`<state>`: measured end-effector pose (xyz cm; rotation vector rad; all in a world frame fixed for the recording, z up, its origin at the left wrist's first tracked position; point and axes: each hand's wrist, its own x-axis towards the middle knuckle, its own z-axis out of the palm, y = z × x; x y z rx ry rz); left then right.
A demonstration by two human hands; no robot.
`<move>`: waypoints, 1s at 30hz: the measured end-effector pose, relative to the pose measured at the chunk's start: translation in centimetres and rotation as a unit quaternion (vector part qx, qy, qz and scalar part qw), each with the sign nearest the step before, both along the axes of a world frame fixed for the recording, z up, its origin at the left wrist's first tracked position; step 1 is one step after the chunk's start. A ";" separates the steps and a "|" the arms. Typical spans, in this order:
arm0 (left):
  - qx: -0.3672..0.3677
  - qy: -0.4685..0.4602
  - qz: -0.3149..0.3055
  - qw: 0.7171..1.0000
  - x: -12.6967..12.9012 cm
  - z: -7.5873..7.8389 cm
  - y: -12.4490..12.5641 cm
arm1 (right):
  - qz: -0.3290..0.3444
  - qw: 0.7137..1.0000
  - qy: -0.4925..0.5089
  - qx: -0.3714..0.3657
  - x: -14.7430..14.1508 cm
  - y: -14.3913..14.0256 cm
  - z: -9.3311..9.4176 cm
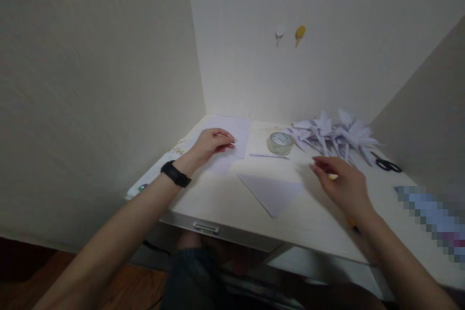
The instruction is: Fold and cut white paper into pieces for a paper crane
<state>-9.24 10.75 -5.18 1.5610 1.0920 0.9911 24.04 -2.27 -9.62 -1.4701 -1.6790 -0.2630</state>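
Observation:
My left hand [214,143], with a dark watch on the wrist, hovers over a white paper sheet [232,123] at the back left of the desk. Its thumb and fingers are pinched together; anything at the tips is too small to name. My right hand [341,181] is raised over the desk's right half, thumb and fingers drawn together, and what they may hold cannot be made out. Behind that wrist shows part of a yellow and dark tool [352,223]. Between the hands lies a folded paper triangle [272,193]. A narrow paper strip [269,156] lies beyond it.
A roll of clear tape [280,143] stands near the back. Several pointed folded-paper pieces [334,131] are heaped at the back right, beside black-handled scissors [387,164]. A blurred-out blue item [428,213] lies at right. Walls enclose the white desk [218,203]; two hooks [300,32] hang above.

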 end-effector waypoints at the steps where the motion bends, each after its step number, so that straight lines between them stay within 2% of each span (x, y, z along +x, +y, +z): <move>1: -0.047 -0.091 -0.041 0.994 2.1 -0.4 -0.8 | 0.060 0.998 0.013 0.014 -1.2 0.5 0.5; 3: -0.112 -0.200 -0.104 0.968 6.0 -1.3 -2.3 | 0.145 0.988 0.034 0.023 -3.3 1.6 1.2; 4: -0.133 -0.231 -0.127 0.956 7.6 -1.6 -2.8 | 0.163 0.985 0.045 0.040 -4.1 2.2 1.4; 6: -0.166 -0.263 -0.175 0.934 10.1 -2.1 -3.5 | 0.170 0.981 0.044 0.077 -4.9 3.0 1.6; 9: -0.186 -0.270 -0.190 0.925 12.1 -2.4 -3.7 | 0.174 0.976 0.028 0.124 -4.6 3.8 1.4; 14: -0.180 -0.212 -0.178 0.944 12.8 -2.6 -4.0 | 0.159 0.980 0.022 0.121 -3.5 3.9 0.3; 18: -0.137 -0.132 -0.172 0.967 12.9 -3.0 -4.1 | 0.163 0.980 0.041 0.108 -3.5 3.7 -0.2; 21: -0.100 -0.110 -0.193 0.970 12.9 -3.5 -4.1 | 0.169 0.980 0.071 0.082 -3.9 3.5 -0.2; 25: -0.043 -0.096 -0.186 0.977 12.9 -3.8 -4.0 | 0.183 0.969 0.161 0.031 -4.3 3.6 -0.4; 30: 0.011 -0.050 -0.139 0.989 12.8 -3.9 -4.0 | 0.185 0.931 0.311 -0.042 -4.5 4.0 -0.7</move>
